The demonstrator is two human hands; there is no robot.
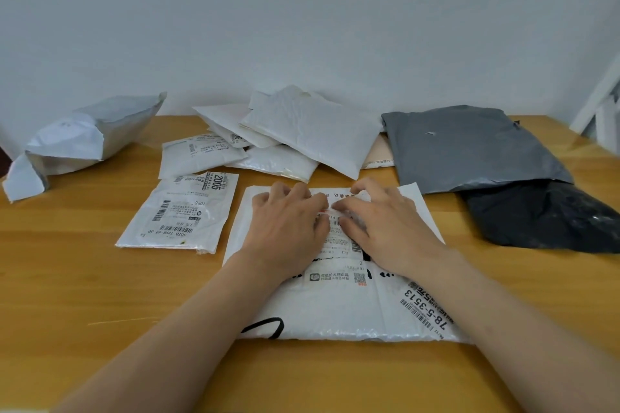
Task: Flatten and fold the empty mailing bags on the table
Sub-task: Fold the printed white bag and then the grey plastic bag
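Pressing the white mailing bag flat (palms down): left hand, right hand.

Bare table left; bags behind.

**A plain room at home or in a small office, with a desk used for sorting post**

A wooden table stands pushed against a bare, pale wall. Used mailing bags with shipping labels lie spread over the tabletop: white ones, a grey one and a black one. A white frame leans at the far right edge. Whether this is a home or an office cannot be told.
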